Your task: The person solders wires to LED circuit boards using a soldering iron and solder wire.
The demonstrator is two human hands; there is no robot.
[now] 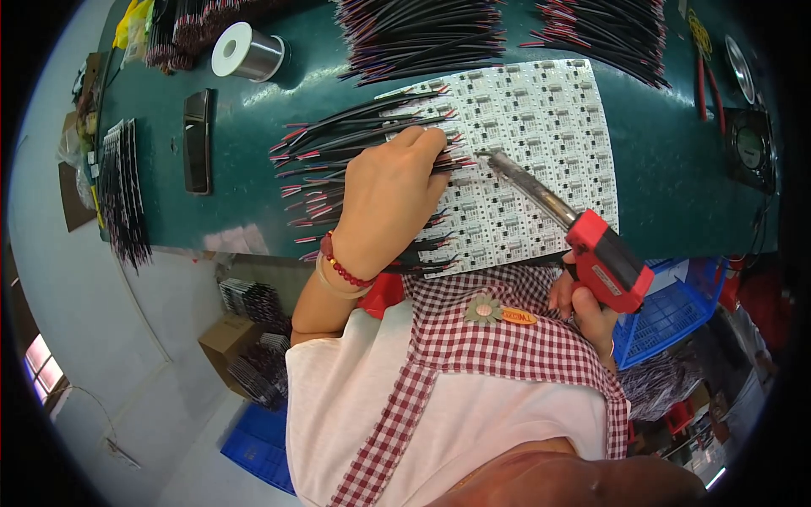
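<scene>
A white panel of small circuit boards (549,127) lies at the near edge of the green table. Across its left part rest several black cables (325,160) with bared red, white and dark wire ends. My left hand (389,190) is closed over one of these cables, fingertips pinched near its wire ends on the panel; the held part is mostly hidden beneath the fingers. In my right hand (589,314) is a red and black soldering gun (610,262), gripped by its handle. Its metal tip reaches over the panel, close to the wire ends by my left fingers.
Thick bundles of black cable (422,42) lie along the far side. A solder wire spool (263,56) and a dark phone (198,144) are on the left, beside a hanging cable bundle (124,190). Red-handled pliers (708,89) lie far right. Below the table stands a blue crate (663,317).
</scene>
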